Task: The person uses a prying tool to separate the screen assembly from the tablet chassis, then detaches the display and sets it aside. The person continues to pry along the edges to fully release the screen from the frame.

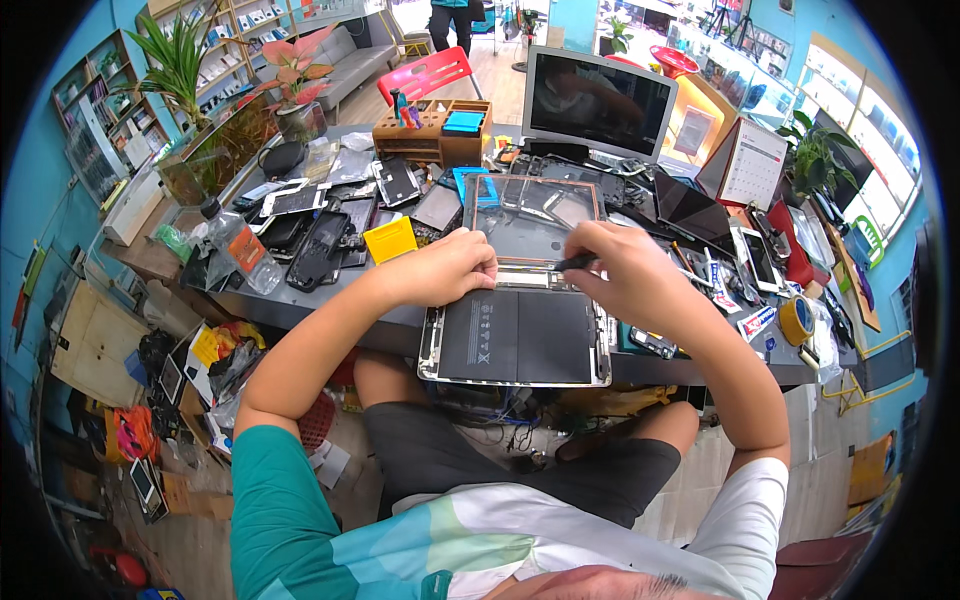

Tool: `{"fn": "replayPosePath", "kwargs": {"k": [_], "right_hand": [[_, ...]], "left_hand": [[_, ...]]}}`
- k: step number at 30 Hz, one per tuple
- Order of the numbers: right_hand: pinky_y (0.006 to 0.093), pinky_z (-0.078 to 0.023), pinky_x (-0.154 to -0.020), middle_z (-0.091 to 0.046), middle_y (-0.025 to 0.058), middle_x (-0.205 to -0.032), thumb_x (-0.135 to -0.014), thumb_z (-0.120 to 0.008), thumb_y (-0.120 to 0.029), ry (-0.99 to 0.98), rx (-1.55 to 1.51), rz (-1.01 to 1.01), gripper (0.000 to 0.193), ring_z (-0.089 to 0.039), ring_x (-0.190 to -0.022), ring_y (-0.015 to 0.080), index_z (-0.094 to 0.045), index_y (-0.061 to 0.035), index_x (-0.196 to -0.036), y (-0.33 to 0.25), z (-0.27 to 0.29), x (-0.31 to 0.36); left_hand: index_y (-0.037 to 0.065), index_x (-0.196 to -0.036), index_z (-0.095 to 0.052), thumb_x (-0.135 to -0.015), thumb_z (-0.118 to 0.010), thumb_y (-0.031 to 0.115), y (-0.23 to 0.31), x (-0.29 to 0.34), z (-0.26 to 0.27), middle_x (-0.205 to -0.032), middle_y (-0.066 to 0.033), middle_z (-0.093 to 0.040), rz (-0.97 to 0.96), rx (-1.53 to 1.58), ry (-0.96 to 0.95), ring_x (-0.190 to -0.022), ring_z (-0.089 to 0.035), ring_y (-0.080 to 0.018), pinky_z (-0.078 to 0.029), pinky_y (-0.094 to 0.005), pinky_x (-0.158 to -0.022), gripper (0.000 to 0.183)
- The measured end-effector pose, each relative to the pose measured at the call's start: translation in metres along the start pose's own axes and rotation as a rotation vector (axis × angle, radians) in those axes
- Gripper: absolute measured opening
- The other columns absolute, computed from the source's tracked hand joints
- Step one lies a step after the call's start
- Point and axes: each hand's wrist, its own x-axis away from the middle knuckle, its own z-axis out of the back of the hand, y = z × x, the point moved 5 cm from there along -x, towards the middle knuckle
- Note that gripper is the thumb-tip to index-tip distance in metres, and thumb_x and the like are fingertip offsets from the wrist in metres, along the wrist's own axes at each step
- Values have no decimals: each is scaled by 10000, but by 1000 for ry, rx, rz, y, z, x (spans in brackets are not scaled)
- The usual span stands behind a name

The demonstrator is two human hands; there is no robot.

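An opened tablet (pixel 516 338), its dark battery cells and silver frame exposed, lies at the near edge of the desk. My left hand (pixel 458 268) is closed at the tablet's far left part, fingertips pressed together; whatever is between them is hidden. Over the far right part, my right hand (pixel 622 270) grips a small black tool (pixel 574 263), whose tip I cannot make out. Just beyond the tablet rests a transparent glass panel (pixel 530 215) with a thin orange-brown border. A yellow square piece (pixel 390 240) sits left of my left hand.
Loose phones and parts crowd the grey desk, with a plastic bottle (pixel 240 250) at left. Behind stand a wooden organizer (pixel 440 140) and a monitor (pixel 598 100). At right are a white phone (pixel 758 258), a tape roll (pixel 796 320) and a desk calendar (pixel 750 170). A person (pixel 450 22) stands far back.
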Motion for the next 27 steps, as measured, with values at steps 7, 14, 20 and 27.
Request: {"fn": "replayPosePath", "kwargs": {"k": [7,14,20,27], "right_hand": [[344,-641,-814,-751,121,-1022,-922,-825,18,184,27,-251,242,-762,-935,247,-672,13,-1110,14,55,84],[294,-607,-823,-765,78,-1049,-961,-825,-33,470,71,-509,239,-739,-929,132,-695,24,-1153,57,100,181],[284,-621,-879,-768,72,-1171,-1032,-759,-32,705,-49,-652,221,-756,-978,121,-724,30,-1241,108,113,270],[323,-599,-847,-774,78,-1255,-1013,-746,-8,569,261,-477,166,-739,-1041,173,-759,6,-1177,101,85,261]], "left_hand": [[39,-1099,-676,-1066,-704,170,17,6,0,-1127,-134,-621,-42,-87,78,-1173,-580,-346,-483,-438,-1061,138],[28,-1070,-639,-1056,-687,130,19,13,-3,-1100,-154,-589,-68,-132,140,-1134,-573,-370,-477,-441,-1022,113],[7,-1079,-590,-1046,-684,70,47,-2,-1,-1092,-146,-562,-73,-140,140,-1121,-569,-349,-472,-418,-1013,118],[1,-1089,-602,-1060,-670,80,104,-57,-14,-1119,-149,-591,-278,-93,116,-1132,-570,-343,-471,-421,-1031,108]]}}
